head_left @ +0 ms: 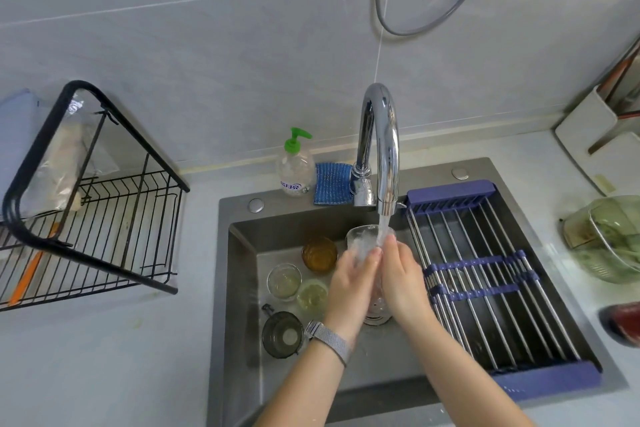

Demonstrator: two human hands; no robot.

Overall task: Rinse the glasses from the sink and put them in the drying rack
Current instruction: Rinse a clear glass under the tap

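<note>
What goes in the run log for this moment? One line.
step: rinsing | left hand + right hand: hold clear glass under running faucet | sink: four glasses waiting

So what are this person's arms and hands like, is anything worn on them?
Both forearms are bare, with no sleeves in view and no gloves on either of the hands. The left hand has a watch on a grey woven mesh strap round its wrist. The right hand and its wrist carry nothing: no ring, band or watch shows.
</note>
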